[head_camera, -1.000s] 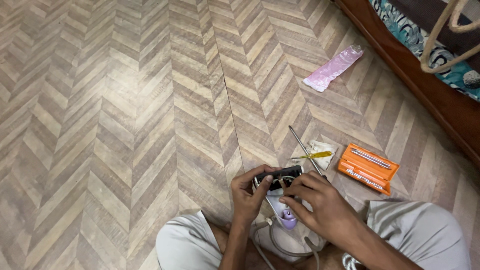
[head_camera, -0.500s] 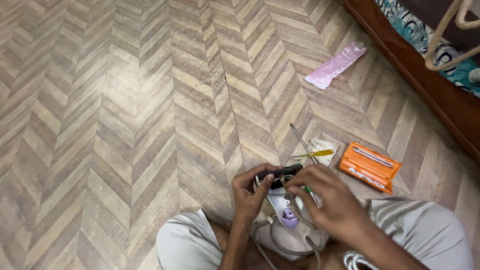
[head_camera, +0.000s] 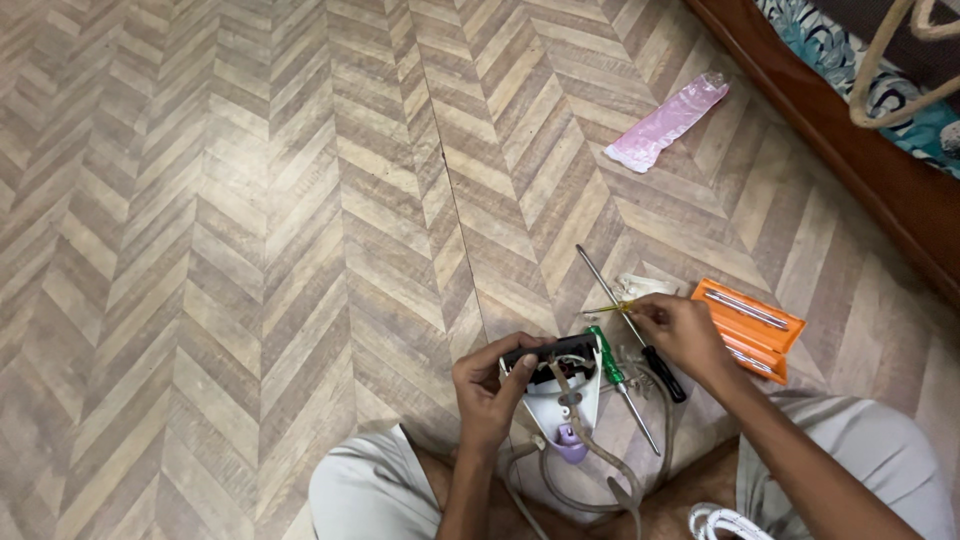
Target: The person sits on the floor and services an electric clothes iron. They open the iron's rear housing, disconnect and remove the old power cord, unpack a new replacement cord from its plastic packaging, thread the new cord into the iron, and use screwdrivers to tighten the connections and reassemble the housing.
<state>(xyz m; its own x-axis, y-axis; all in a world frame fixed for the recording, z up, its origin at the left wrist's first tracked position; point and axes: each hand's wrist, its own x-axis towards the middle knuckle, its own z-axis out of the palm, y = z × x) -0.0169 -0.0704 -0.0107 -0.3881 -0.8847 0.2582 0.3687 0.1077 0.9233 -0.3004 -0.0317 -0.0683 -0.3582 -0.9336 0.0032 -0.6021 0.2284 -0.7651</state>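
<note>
Since the earlier frame, right hand has left the iron and now pinches a small yellow tool on the floor. Left hand grips the iron, opened at its rear, cord trailing over the lap. Green screwdriver, black-handled screwdriver and orange case lie beside; reassembly appears outstanding.

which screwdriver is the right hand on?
The small yellow-handled screwdriver: the right hand pinches its end. The long black-handled one and the green-handled one lie untouched on the floor.

- The right hand covers the end of a thin yellow tool.
- The white cord runs off the bottom edge.
- The bed is cut off at the corner.
</note>
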